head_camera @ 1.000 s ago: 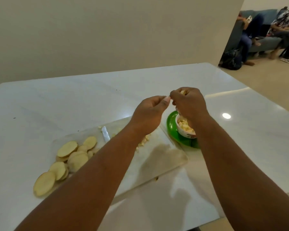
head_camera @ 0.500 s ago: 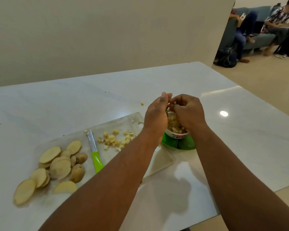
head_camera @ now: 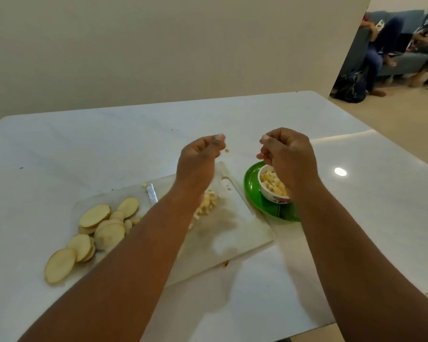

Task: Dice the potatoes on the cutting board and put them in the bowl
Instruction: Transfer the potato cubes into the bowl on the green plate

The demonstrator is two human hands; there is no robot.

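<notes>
Two hands' curled fingers, contents unclear, left forearm (head_camera: 139, 243) hiding knife (head_camera: 152, 193), bowl (head_camera: 273, 196) partly covered

even, moderately bright indoor light from overhead, with one round lamp glare spot (head_camera: 340, 171) on the glossy white table (head_camera: 356, 206), soft forearm shadows falling on the cutting board (head_camera: 232, 233), slight motion blur on both hands, wide-angle bending at the edges, background figures soft.
</notes>
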